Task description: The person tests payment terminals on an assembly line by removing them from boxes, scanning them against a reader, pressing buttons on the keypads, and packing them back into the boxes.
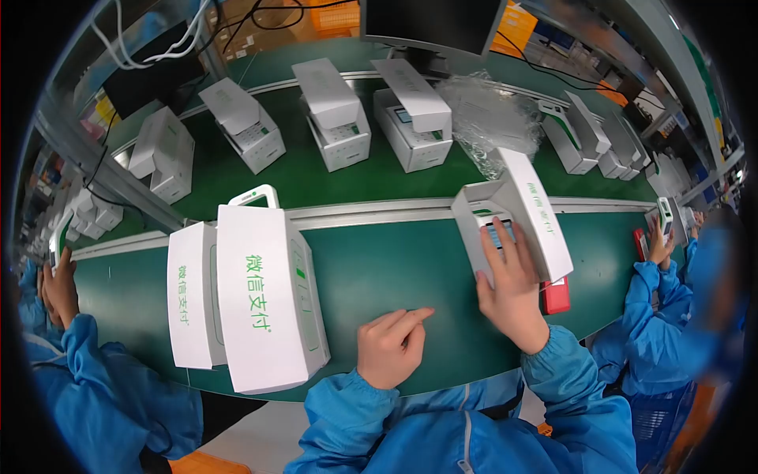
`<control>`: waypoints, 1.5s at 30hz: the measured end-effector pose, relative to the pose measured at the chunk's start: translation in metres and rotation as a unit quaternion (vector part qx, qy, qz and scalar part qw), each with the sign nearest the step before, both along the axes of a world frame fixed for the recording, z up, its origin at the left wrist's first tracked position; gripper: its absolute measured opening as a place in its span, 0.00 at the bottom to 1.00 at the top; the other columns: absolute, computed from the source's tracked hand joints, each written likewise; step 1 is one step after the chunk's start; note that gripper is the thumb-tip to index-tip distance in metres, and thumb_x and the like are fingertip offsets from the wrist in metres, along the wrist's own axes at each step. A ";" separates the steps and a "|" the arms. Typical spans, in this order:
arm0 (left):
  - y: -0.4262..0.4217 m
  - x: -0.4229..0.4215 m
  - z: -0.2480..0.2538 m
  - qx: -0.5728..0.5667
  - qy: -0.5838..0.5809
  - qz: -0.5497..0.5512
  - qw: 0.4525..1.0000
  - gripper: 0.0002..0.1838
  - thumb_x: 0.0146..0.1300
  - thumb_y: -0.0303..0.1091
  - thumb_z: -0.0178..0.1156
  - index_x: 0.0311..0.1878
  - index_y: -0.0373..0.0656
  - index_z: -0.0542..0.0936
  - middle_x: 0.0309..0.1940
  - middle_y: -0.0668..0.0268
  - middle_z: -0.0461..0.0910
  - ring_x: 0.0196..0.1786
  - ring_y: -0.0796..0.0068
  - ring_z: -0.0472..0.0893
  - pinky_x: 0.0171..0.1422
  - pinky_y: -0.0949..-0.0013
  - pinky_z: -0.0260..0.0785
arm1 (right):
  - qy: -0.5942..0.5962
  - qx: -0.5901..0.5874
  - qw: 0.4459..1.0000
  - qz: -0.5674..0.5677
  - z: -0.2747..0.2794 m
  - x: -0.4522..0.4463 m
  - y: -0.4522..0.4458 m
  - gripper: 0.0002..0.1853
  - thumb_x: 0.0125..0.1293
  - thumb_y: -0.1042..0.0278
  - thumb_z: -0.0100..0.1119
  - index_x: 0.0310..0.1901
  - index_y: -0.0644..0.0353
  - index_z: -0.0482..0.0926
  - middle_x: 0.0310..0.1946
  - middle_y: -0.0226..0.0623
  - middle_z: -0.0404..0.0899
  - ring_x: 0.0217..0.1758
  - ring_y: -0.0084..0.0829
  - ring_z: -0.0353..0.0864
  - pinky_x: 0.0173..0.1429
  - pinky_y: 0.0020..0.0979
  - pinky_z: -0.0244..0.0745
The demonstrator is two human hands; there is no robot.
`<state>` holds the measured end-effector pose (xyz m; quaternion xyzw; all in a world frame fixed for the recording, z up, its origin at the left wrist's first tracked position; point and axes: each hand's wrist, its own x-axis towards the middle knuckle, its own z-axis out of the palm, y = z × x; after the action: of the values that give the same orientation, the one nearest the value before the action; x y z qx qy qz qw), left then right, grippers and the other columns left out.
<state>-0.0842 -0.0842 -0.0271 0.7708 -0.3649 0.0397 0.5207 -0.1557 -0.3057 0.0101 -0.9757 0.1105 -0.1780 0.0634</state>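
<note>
My right hand [513,288] reaches over an open white box [472,237], its fingers stretched out and spread. The fingertips lie at a device with a screen [497,235] inside the box; whether they press on it I cannot tell. The box's raised lid [537,213] with green lettering stands to the right of the hand. My left hand [391,347] rests low over the bench, index finger pointing right and the other fingers curled, with nothing visible in it. To its left are two white boxes, a nearer box [264,300] and a narrower-looking box [193,296].
A red object [556,296] lies right of the open box. Behind, several lidded white boxes [339,142] line the green conveyor [316,186], beside clear plastic wrap [489,110]. A monitor [430,28] stands at the back. Co-workers in blue sleeves [655,292] handle devices on both sides.
</note>
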 end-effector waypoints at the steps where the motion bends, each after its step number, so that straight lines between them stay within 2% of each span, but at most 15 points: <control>1: -0.001 -0.001 0.003 0.009 0.002 -0.009 1.000 0.15 0.60 0.19 0.62 0.46 0.44 0.90 0.24 0.63 0.81 0.23 0.64 0.81 0.29 0.62 0.75 | -0.013 0.008 1.000 -0.004 -0.001 0.000 -0.005 0.39 0.57 0.79 0.64 0.75 0.66 0.70 0.78 0.53 0.66 0.80 0.68 0.61 0.81 0.58 0.60; 4: -0.008 -0.005 0.001 0.008 -0.008 -0.028 1.000 0.13 0.59 0.21 0.63 0.45 0.43 0.90 0.25 0.64 0.82 0.24 0.63 0.82 0.30 0.62 0.77 | -0.126 0.035 0.991 -0.011 0.003 0.002 -0.020 0.29 0.58 0.87 0.55 0.65 0.69 0.78 0.70 0.52 0.77 0.71 0.59 0.76 0.74 0.49 0.72; 7: -0.013 -0.004 0.003 0.023 -0.010 -0.035 0.999 0.12 0.59 0.21 0.63 0.45 0.42 0.89 0.26 0.63 0.82 0.25 0.63 0.83 0.31 0.62 0.78 | -0.218 0.222 0.950 -0.030 0.019 0.009 -0.043 0.23 0.59 0.87 0.55 0.57 0.68 0.81 0.64 0.51 0.82 0.62 0.58 0.81 0.67 0.50 0.75; 8: -0.014 -0.006 0.004 0.032 -0.007 -0.043 0.999 0.12 0.59 0.21 0.63 0.45 0.42 0.89 0.26 0.63 0.82 0.25 0.63 0.83 0.31 0.62 0.79 | -0.213 0.106 0.971 -0.031 0.025 0.013 -0.044 0.18 0.60 0.87 0.57 0.52 0.66 0.81 0.56 0.49 0.85 0.56 0.55 0.82 0.62 0.48 0.76; 12: -0.018 -0.005 0.003 0.037 0.000 -0.047 0.998 0.12 0.60 0.21 0.63 0.45 0.41 0.89 0.27 0.63 0.82 0.25 0.62 0.83 0.32 0.61 0.79 | -0.196 0.048 0.978 0.044 0.006 -0.018 -0.056 0.13 0.57 0.83 0.64 0.45 0.64 0.80 0.50 0.49 0.83 0.55 0.52 0.81 0.62 0.48 0.74; 15: -0.020 -0.006 -0.002 0.025 -0.001 -0.029 0.999 0.12 0.60 0.22 0.62 0.45 0.42 0.89 0.27 0.63 0.82 0.26 0.62 0.83 0.32 0.61 0.79 | -0.213 0.117 0.969 -0.036 -0.032 -0.065 -0.083 0.25 0.59 0.75 0.70 0.59 0.66 0.77 0.63 0.54 0.77 0.67 0.53 0.77 0.71 0.51 0.70; 17: -0.023 -0.006 -0.006 0.023 -0.016 -0.027 0.999 0.12 0.61 0.22 0.62 0.46 0.42 0.89 0.27 0.63 0.82 0.26 0.61 0.83 0.32 0.61 0.79 | -0.279 0.321 0.902 -0.080 -0.041 -0.055 -0.100 0.46 0.59 0.67 0.74 0.77 0.66 0.62 0.77 0.57 0.63 0.80 0.52 0.65 0.81 0.54 0.60; 18: -0.024 -0.007 -0.005 0.031 -0.010 -0.028 0.999 0.11 0.61 0.21 0.62 0.44 0.42 0.89 0.26 0.63 0.83 0.25 0.62 0.83 0.32 0.62 0.78 | -0.224 0.404 0.886 -0.029 -0.046 -0.057 -0.127 0.60 0.59 0.62 0.76 0.85 0.64 0.44 0.83 0.53 0.52 0.86 0.50 0.54 0.86 0.51 0.52; 21: -0.032 -0.007 0.002 0.043 -0.010 -0.043 0.998 0.11 0.60 0.20 0.62 0.42 0.42 0.89 0.25 0.63 0.84 0.24 0.63 0.83 0.30 0.63 0.77 | -0.119 0.567 0.815 0.021 -0.020 -0.038 -0.146 0.60 0.58 0.59 0.80 0.84 0.64 0.49 0.81 0.50 0.57 0.85 0.47 0.56 0.87 0.47 0.51; 24: -0.036 -0.006 -0.001 0.042 -0.016 -0.035 0.998 0.10 0.61 0.21 0.62 0.42 0.42 0.89 0.26 0.63 0.85 0.25 0.62 0.84 0.31 0.62 0.78 | -0.013 0.483 0.875 0.026 -0.023 -0.044 -0.169 0.56 0.58 0.67 0.81 0.82 0.63 0.54 0.78 0.49 0.63 0.82 0.44 0.64 0.84 0.46 0.58; 28: -0.036 -0.008 -0.003 0.057 -0.008 -0.012 0.998 0.10 0.62 0.21 0.62 0.42 0.42 0.89 0.27 0.62 0.85 0.26 0.61 0.84 0.31 0.61 0.78 | -0.063 0.518 0.852 -0.038 -0.014 -0.054 -0.149 0.50 0.54 0.81 0.80 0.76 0.67 0.61 0.70 0.45 0.73 0.72 0.39 0.77 0.75 0.43 0.75; 31: -0.039 -0.007 0.000 0.070 0.001 -0.002 0.998 0.10 0.62 0.22 0.62 0.42 0.42 0.89 0.28 0.62 0.85 0.27 0.60 0.85 0.32 0.61 0.77 | -0.136 0.475 0.869 -0.008 -0.012 -0.057 -0.145 0.49 0.53 0.82 0.80 0.76 0.68 0.62 0.68 0.45 0.75 0.72 0.40 0.77 0.74 0.45 0.77; 37: -0.045 -0.012 -0.003 0.083 -0.020 -0.010 0.996 0.10 0.63 0.22 0.61 0.42 0.43 0.89 0.28 0.62 0.85 0.26 0.59 0.84 0.32 0.60 0.77 | -0.305 0.483 0.819 -0.054 0.052 0.034 -0.149 0.47 0.60 0.68 0.80 0.74 0.68 0.58 0.68 0.54 0.72 0.69 0.42 0.78 0.69 0.43 0.78; 39: -0.048 -0.012 -0.004 0.085 -0.027 -0.016 0.996 0.10 0.63 0.22 0.60 0.42 0.43 0.89 0.28 0.62 0.85 0.26 0.60 0.84 0.32 0.60 0.77 | -0.326 0.350 0.873 -0.091 0.046 0.094 -0.178 0.48 0.58 0.58 0.82 0.71 0.69 0.59 0.65 0.56 0.74 0.68 0.46 0.79 0.69 0.43 0.77; 45: -0.047 -0.015 -0.007 0.081 -0.002 -0.007 0.997 0.10 0.64 0.24 0.60 0.43 0.44 0.89 0.30 0.62 0.86 0.29 0.59 0.86 0.35 0.59 0.79 | -0.144 0.245 0.915 -0.285 -0.001 0.205 -0.178 0.58 0.55 0.43 0.80 0.74 0.69 0.53 0.68 0.68 0.68 0.69 0.67 0.76 0.69 0.57 0.74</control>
<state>-0.0992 -0.1315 -0.0338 0.8078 -0.3731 0.0079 0.4563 0.0492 -0.4837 0.0088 -0.8205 0.4134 -0.2948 0.2627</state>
